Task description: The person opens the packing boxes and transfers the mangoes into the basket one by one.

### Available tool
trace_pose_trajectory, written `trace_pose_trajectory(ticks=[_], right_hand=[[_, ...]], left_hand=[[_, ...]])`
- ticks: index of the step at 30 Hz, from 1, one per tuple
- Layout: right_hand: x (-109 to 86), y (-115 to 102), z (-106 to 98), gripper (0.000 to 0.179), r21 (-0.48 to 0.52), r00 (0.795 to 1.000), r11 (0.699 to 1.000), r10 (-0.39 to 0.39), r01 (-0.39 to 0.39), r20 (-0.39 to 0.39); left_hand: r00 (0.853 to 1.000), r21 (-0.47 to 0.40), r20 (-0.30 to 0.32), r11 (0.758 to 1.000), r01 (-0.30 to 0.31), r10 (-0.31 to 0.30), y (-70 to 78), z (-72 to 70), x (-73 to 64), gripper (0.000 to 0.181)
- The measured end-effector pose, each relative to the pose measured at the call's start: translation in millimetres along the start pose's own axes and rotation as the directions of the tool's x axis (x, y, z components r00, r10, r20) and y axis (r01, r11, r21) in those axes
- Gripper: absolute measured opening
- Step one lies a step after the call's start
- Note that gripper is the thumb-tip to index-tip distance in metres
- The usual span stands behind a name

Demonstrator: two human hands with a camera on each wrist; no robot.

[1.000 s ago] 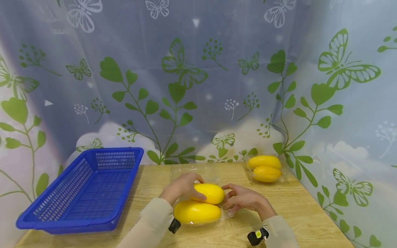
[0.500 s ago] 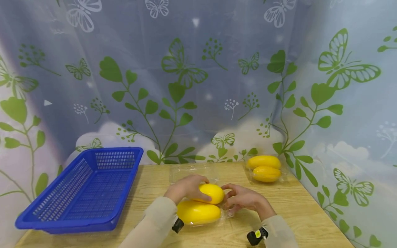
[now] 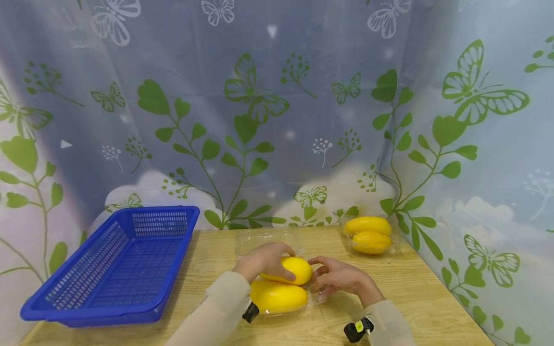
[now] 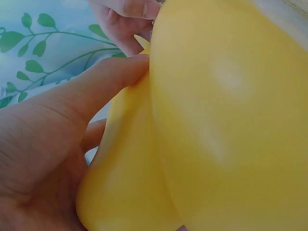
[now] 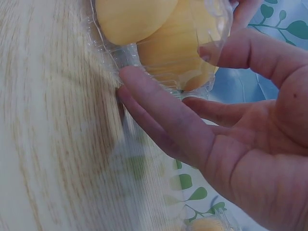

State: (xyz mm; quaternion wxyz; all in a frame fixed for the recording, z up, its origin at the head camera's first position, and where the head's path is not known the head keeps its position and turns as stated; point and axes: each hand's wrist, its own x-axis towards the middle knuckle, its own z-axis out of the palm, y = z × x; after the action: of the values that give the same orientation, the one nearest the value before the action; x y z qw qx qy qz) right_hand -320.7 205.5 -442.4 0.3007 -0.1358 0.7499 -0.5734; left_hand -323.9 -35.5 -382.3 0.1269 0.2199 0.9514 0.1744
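Observation:
My left hand (image 3: 266, 261) grips a yellow oval fruit (image 3: 298, 270), smooth and mango-like, from its left side and top. In the left wrist view, a thumb (image 4: 113, 79) lies along it, and a small pointed tip shows. A second yellow fruit (image 3: 279, 297) lies beside it, nearer to me. Both are in a thin clear plastic box (image 5: 103, 41). At the box's right end my right hand (image 3: 339, 278) holds the plastic lightly, with thumb and fingers on either side of the corner. The left hand's fingertips are hidden behind the fruit.
A blue perforated basket (image 3: 130, 312) stands on the left of the wooden table (image 3: 415, 288). Behind the hands lies a clear plastic lid (image 3: 264, 237). Another clear pack of two yellow fruits (image 3: 370, 235) sits at the back right. A patterned curtain (image 3: 277, 120) borders the table.
My left hand has shifted slightly right and forward over the far fruit, its thumb further along it. My right hand has stayed at the box's end.

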Motion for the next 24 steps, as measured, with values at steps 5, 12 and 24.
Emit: trace_pose_trajectory(ticks=[5,12,24], right_hand=[[0.6,-0.3,0.9,0.077,0.004,1.0,1.0,0.008,-0.008,-0.004],[-0.2,-1.9,-0.2,0.08,0.005,1.0,1.0,0.0,0.0,-0.002],[-1.0,-1.7,0.0,0.077,0.011,1.0,1.0,0.006,-0.006,0.001]], left_hand=[[1.0,-0.012,-0.011,1.0,-0.015,0.015,-1.2,-1.6,-2.0,0.058],[0.998,-0.004,-0.015,0.998,-0.059,0.059,-0.9,-11.1,-3.8,0.059],[0.996,-0.049,-0.012,0.995,-0.091,0.091,-8.8,-19.4,-11.5,0.062]])
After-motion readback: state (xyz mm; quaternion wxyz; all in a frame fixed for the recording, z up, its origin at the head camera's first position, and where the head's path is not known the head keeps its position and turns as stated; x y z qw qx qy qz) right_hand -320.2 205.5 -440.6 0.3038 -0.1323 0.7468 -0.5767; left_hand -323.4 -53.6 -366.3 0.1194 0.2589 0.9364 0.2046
